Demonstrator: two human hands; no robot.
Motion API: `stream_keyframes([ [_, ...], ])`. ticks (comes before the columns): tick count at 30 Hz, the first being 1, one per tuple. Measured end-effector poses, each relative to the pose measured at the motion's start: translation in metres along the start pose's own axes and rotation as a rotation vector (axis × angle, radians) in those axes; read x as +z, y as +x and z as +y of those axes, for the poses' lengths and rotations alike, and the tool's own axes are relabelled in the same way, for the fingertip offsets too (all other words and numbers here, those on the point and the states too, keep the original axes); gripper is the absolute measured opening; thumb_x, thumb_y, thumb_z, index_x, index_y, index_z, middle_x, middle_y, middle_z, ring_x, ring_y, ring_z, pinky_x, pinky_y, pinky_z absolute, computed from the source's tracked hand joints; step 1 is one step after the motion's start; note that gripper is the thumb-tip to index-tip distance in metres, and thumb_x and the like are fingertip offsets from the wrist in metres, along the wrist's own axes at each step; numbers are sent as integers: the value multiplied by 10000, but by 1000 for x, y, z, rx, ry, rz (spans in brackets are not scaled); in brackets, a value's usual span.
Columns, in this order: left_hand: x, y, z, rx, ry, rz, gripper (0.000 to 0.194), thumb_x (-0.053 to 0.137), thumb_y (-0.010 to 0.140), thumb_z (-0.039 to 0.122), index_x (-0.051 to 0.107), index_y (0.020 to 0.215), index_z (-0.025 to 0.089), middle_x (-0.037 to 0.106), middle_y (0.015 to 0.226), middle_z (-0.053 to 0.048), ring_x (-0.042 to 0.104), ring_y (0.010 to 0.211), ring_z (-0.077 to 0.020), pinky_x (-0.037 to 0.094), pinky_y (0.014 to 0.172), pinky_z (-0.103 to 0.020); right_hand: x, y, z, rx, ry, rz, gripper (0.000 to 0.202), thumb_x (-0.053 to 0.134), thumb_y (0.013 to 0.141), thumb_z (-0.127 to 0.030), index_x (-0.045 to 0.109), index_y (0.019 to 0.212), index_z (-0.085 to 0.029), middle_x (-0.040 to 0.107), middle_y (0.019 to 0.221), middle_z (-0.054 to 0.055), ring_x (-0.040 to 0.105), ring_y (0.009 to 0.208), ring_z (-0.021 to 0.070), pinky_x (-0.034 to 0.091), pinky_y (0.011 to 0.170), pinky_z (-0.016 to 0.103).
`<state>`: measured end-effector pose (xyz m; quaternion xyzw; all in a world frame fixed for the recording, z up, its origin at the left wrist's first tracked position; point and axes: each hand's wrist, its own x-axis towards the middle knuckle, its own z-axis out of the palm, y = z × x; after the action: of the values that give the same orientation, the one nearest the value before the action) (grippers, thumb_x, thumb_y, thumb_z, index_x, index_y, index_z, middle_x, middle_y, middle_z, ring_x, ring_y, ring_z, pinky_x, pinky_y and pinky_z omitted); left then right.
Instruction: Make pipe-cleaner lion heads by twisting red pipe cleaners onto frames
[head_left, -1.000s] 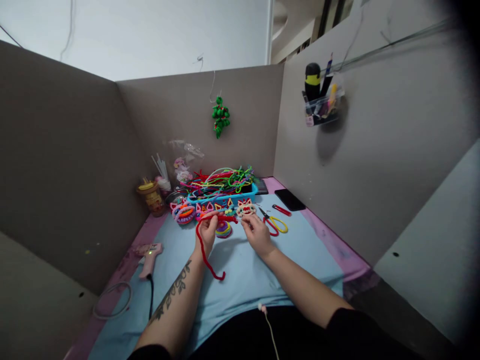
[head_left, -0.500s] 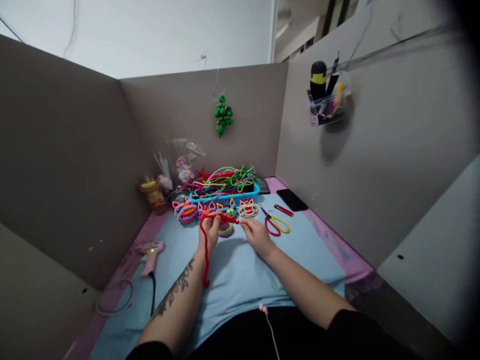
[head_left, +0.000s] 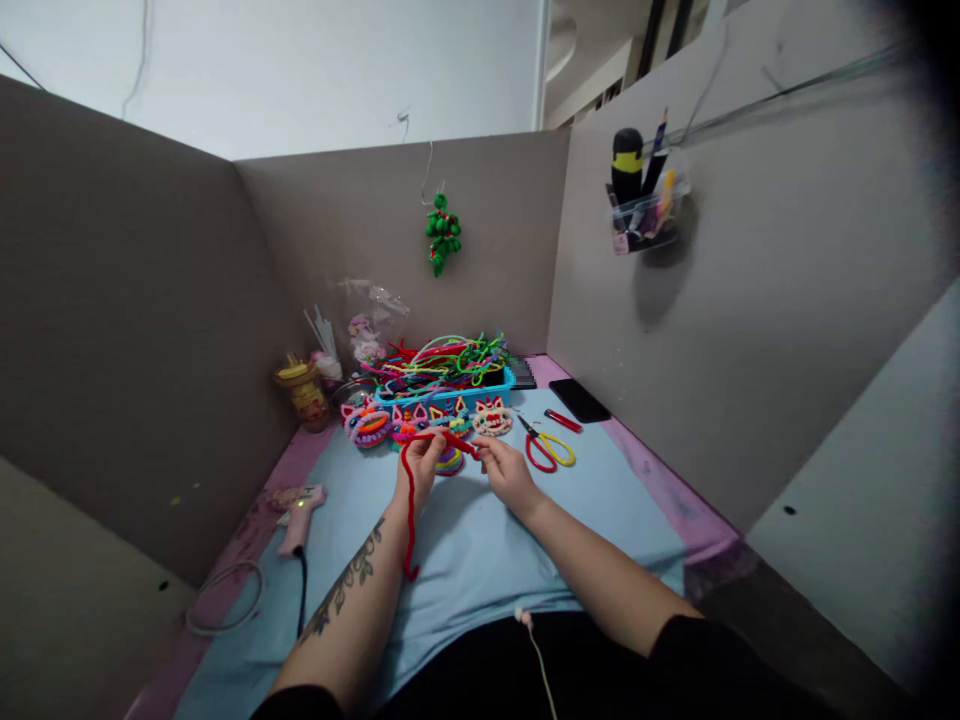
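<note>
A red pipe cleaner [head_left: 410, 510] runs between my two hands above the blue cloth. My left hand [head_left: 420, 465] pinches it, and its long loose end hangs over the wrist and down beside the forearm, hooked at the tip. With thumb and fingers closed, my right hand [head_left: 505, 468] grips the other end, where the red strand looks bent or twisted. Just beyond my hands stand several colourful pipe-cleaner animal faces [head_left: 493, 416]. A rainbow-striped piece [head_left: 450, 461] lies partly hidden behind my left hand.
Behind the faces, a blue basket [head_left: 480, 391] overflows with pipe cleaners. Scissors [head_left: 541, 447], a red cutter [head_left: 563, 421] and a black phone [head_left: 579, 400] lie to the right. A pink glue gun [head_left: 301, 520] with its cable is at left. Grey partitions [head_left: 405, 240] enclose the table.
The red strand between my hands has tilted down toward the right hand, and its right end looks more bent. Both hands keep hold of it. The view has shifted slightly.
</note>
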<state>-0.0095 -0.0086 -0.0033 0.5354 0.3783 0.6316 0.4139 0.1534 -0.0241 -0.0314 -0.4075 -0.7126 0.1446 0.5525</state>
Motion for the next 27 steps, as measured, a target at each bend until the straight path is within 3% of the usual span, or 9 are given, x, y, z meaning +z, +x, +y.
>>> stream_keyframes([
  [7,-5,5,-13,-31,-47,2,355,650,712,419,669,902,120,644,677,-28,584,614,-127,451,591,-235,0,1,-8,14,84,-20,211,532,808,-253,597,997,-187,633,855,54,587,710,154,485,648,270],
  [19,-4,2,-16,-44,-78,-97,338,645,727,410,645,923,134,644,756,-41,598,671,-137,464,635,-250,0,0,-2,200,248,35,164,489,829,-267,570,952,-194,611,681,3,588,559,129,476,542,244],
  [22,-5,3,-16,-30,-69,-76,330,640,731,407,646,919,136,637,749,-34,589,663,-131,456,627,-245,-2,2,-5,192,229,24,134,485,823,-261,594,863,-193,609,690,6,589,541,123,474,535,241],
  [27,-5,5,-18,-7,-74,-25,321,645,722,411,648,899,144,635,761,-34,583,666,-131,460,635,-255,-3,2,-6,226,308,18,144,485,811,-252,596,876,-187,617,730,17,611,594,137,492,577,259],
])
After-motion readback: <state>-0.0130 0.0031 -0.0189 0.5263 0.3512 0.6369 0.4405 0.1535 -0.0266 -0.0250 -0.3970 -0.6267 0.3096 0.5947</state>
